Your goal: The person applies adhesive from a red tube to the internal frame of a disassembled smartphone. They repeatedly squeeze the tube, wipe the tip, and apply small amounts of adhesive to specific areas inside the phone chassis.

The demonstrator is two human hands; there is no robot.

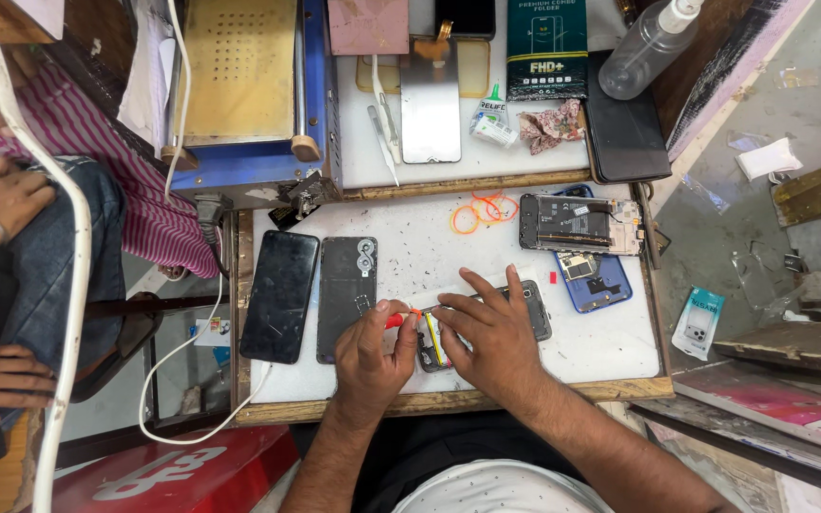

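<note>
From the head camera, two hands work at the desk: the left hand is pinched around a red-handled screwdriver, and the right hand presses flat on one opened phone. Two dark phones lie left of them, two dismantled phone bodies beyond, beside orange rubber bands.
</note>
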